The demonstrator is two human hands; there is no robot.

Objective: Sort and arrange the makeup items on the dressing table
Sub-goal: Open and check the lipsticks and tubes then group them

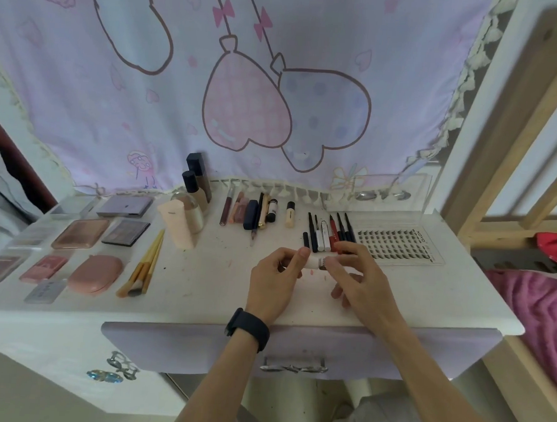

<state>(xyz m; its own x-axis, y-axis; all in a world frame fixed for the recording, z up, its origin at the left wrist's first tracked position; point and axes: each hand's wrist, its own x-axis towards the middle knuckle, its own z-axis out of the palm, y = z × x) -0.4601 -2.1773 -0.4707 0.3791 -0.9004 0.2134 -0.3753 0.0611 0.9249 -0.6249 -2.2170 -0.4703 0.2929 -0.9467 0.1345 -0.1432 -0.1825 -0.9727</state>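
Both hands hold a small white tube [316, 262] with a dark band just above the white dressing table [209, 281]. My left hand [275, 283] pinches its left end and my right hand [354, 279] pinches its right end. Right behind them lies a row of eyeliner and mascara pens [329, 231]. Further left lies a row of lip products [253, 211], then foundation bottles [194, 187] and a pink tube [176, 225]. Brushes [145, 268] and palettes [80, 234] fill the left side.
A clear lash tray [395, 242] lies at the right, behind it a clear acrylic stand [381, 193]. A printed curtain [245, 80] hangs at the back. The lilac drawer front [183, 347] is below the table edge, and a wooden frame [510, 190] stands to the right.
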